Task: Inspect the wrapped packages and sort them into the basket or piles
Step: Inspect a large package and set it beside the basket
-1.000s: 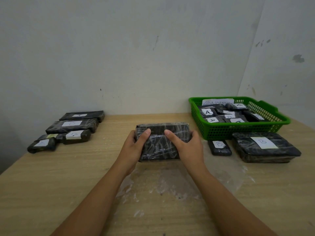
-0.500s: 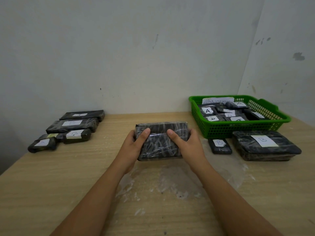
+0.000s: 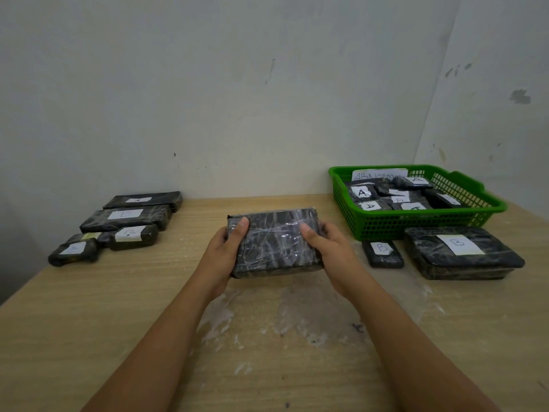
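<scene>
Between both hands' grip, package (image 3: 274,245)

- A black, film-wrapped package (image 3: 274,242) sits gripped between both hands, no label showing.
- A green basket (image 3: 416,224) of "A"-labelled packages stands right of the hands.
- Labelled packages (image 3: 124,217) lie in a pile to the left.

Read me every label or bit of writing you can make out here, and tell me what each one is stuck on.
"ABNormal": paper sign at the green basket's back wall.
"A": several packages in the basket, e.g..
"B": small package before the basket.
"B": large package beside it.
"A": rear left package.
"B": left package.
Other left-pile labels: too faint.
Held package: no label visible.
</scene>
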{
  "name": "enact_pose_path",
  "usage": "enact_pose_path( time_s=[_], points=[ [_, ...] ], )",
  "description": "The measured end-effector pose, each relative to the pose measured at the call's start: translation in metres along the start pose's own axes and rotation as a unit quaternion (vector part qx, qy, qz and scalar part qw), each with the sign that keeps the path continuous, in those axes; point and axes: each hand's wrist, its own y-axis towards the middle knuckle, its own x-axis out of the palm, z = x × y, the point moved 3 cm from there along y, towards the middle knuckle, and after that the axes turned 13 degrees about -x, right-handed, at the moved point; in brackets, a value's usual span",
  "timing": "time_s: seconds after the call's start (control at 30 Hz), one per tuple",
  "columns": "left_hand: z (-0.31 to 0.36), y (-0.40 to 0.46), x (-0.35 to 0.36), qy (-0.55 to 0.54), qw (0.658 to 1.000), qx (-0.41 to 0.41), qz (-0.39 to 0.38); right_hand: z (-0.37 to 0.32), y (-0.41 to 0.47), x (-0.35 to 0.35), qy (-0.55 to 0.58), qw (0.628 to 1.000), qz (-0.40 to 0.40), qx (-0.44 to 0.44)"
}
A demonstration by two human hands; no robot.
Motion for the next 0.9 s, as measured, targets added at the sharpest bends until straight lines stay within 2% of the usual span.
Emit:
enact_pose_path(
  time_s=[0.13,0.27,0.4,0.57,0.73,0.9],
  points=[
    [0.002,-0.001,-0.005,-0.037,0.999,-0.03,0.002,-0.001,0.001,0.0,0.031,0.998,-0.045,-0.008],
    [0.006,-0.003,-0.006,-0.045,0.998,-0.015,-0.046,-0.005,0.002,-0.003,0.066,0.998,-0.002,-0.018],
    [0.004,-0.003,-0.01,0.029,0.992,0.016,-0.121,-0.008,0.003,-0.006,0.107,0.993,0.034,0.028],
    [0.001,0.001,-0.007,0.065,0.993,0.044,-0.083,-0.009,0.002,-0.009,0.139,0.986,0.042,0.079],
    [0.0,0.004,-0.013,0.023,0.998,0.04,-0.046,-0.01,0.0,-0.011,0.087,0.994,-0.02,0.056],
    [0.002,0.002,-0.01,0.038,0.997,0.046,-0.041,-0.008,0.002,-0.016,0.054,0.997,-0.04,0.048]
  ],
)
